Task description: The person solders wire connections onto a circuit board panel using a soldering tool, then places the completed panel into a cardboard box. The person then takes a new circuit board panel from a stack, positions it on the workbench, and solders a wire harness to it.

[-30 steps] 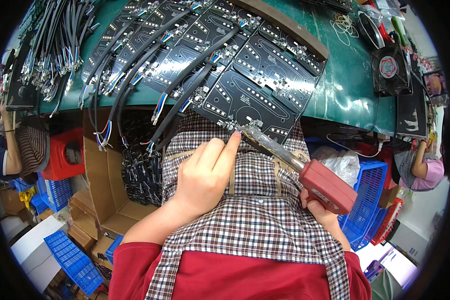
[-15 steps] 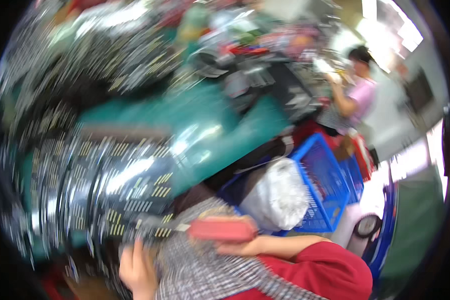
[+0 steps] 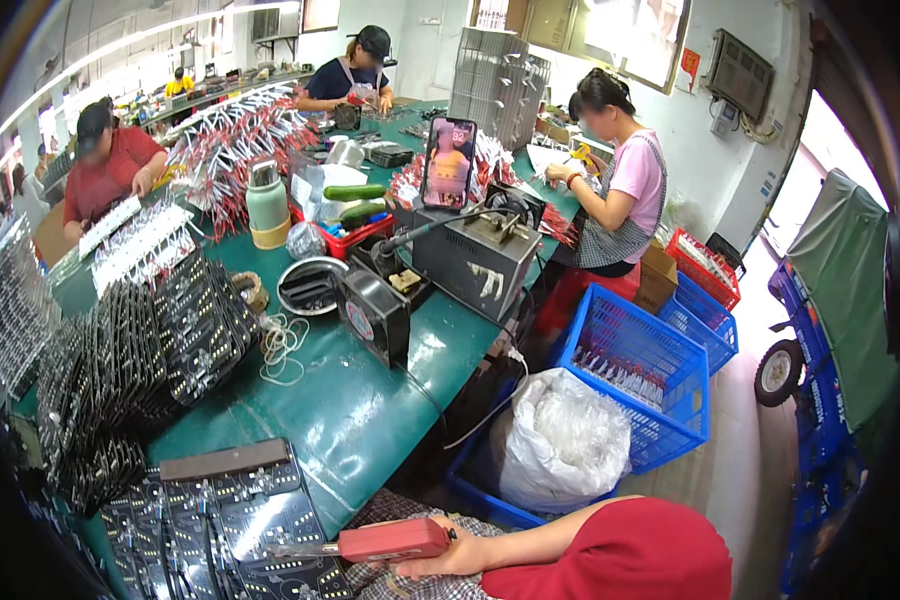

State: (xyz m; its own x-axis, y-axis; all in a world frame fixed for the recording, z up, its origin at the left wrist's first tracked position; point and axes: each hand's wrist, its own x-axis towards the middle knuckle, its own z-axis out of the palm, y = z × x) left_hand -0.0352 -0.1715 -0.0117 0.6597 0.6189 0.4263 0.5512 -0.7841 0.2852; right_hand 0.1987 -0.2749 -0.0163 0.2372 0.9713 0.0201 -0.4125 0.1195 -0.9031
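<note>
Tabletop (image 3: 260, 420), green and cluttered, in white-walled room (image 3: 695, 165); hands (image 3: 455, 552): right around red tool (image 3: 395, 540), left unseen.

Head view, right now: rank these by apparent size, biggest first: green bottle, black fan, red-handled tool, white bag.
1. White bag
2. Red-handled tool, in the right hand, and black fan: too alike to rank
3. Green bottle
</note>
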